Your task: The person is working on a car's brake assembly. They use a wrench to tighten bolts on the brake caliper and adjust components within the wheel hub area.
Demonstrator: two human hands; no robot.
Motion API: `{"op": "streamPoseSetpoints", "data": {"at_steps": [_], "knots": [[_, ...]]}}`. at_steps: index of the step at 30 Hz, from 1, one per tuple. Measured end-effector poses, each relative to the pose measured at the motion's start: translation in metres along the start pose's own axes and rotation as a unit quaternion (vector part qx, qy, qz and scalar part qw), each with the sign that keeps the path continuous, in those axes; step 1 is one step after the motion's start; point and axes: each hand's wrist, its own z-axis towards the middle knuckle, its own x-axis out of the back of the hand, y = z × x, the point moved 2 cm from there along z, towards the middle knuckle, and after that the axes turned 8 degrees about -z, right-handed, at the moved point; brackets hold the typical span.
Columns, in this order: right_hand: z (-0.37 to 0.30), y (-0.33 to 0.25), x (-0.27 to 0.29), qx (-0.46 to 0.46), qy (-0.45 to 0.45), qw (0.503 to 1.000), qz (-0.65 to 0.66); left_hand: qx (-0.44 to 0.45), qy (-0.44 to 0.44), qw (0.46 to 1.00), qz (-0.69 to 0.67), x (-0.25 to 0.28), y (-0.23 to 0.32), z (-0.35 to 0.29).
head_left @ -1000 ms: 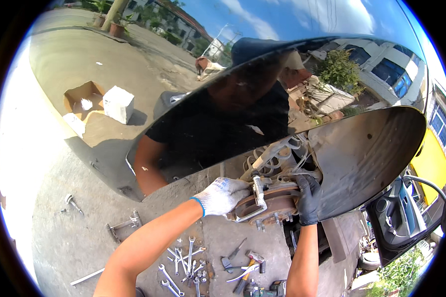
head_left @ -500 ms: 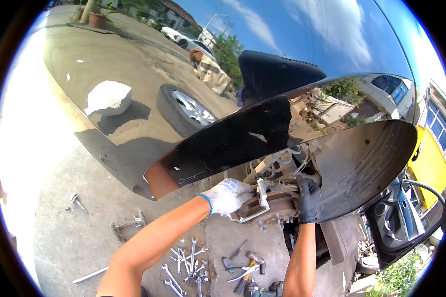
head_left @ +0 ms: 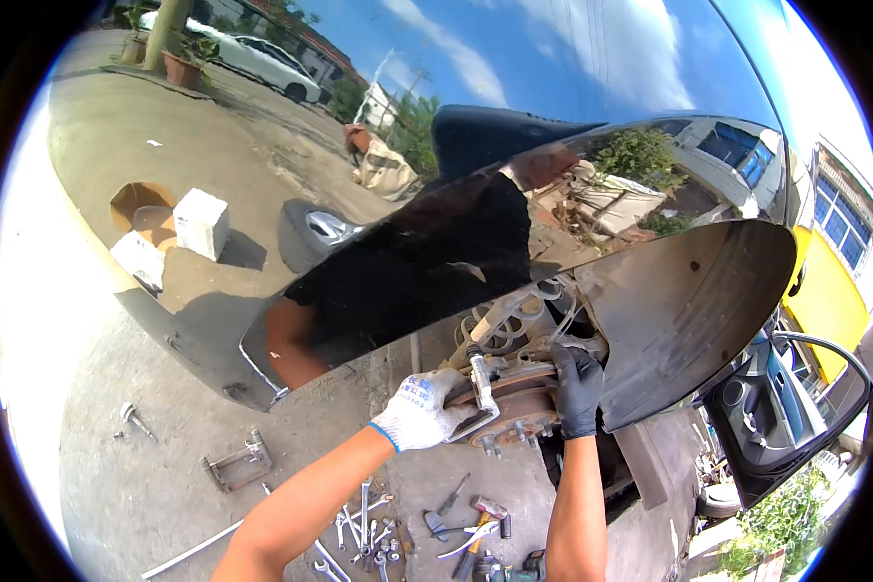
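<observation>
My left hand point(head_left: 422, 409), in a white knit glove with a blue cuff, is closed at the left side of a silver brake caliper bracket point(head_left: 485, 390). Its fingertips are partly hidden behind the metal. The bracket sits over the edge of a rusty brake disc and hub point(head_left: 516, 415) with studs pointing toward me. My right hand point(head_left: 578, 390), in a black glove, curls in at the disc's right edge; what its fingers grip is hidden. Behind the disc a coil spring point(head_left: 529, 312) and a strut show inside the wheel arch.
A glossy dark car fender point(head_left: 407, 262) overhangs the work, mirroring its surroundings. Right are the wheel arch liner point(head_left: 698, 315) and an open car door point(head_left: 771, 417). On the floor lie wrenches point(head_left: 367, 519), a hammer point(head_left: 477, 529), a metal bracket point(head_left: 238, 468) and a long bar point(head_left: 196, 549).
The view has shifted, so the car and both hands appear further left. Both hands stay at the brake, the left one slightly lower along the bracket.
</observation>
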Motion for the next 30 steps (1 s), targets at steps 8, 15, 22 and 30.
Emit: {"op": "streamPoseSetpoints", "data": {"at_steps": [8,15,22,30], "knots": [[-0.004,-0.02,0.017,-0.007,-0.004,0.996,-0.084,0.015,0.016,1.0,0.0,-0.013,0.014,-0.003],[0.0,-0.025,0.016,-0.005,0.016,0.989,-0.147,0.067,0.049,0.996,0.024,-0.021,0.012,-0.001],[-0.006,-0.017,0.011,-0.029,0.02,0.993,-0.114,0.065,0.071,0.993,-0.063,-0.034,-0.015,0.001],[-0.007,0.016,0.0,0.082,0.131,0.98,-0.126,0.04,0.192,0.965,-0.176,-0.048,-0.055,-0.054]]}}
